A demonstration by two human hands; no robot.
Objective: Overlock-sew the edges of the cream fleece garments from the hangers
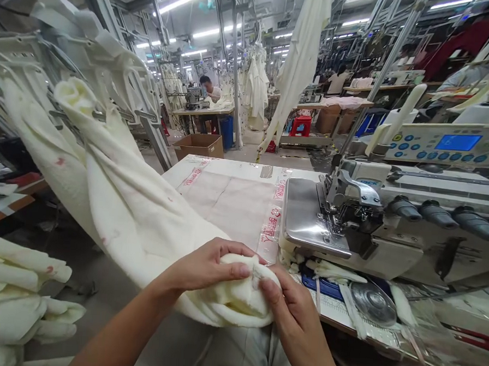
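A long piece of cream fleece fabric [132, 210] hangs from a rack clip at upper left down to my lap. My left hand [207, 266] is closed over the fabric's bunched lower end, thumb on top. My right hand [291, 311] pinches the same end from the right side. Both hands sit just in front of the table edge, left of the overlock sewing machine [390, 223], whose shiny metal plate [304, 216] lies close beyond my right hand.
A clear plastic sheet [231, 198] covers the table top. More cream pieces are stacked at lower left [13, 296]. The machine's control panel [443, 144] is at right. Fabric scraps and a metal disc [371, 301] lie under the machine. A person sews at a far table [210, 88].
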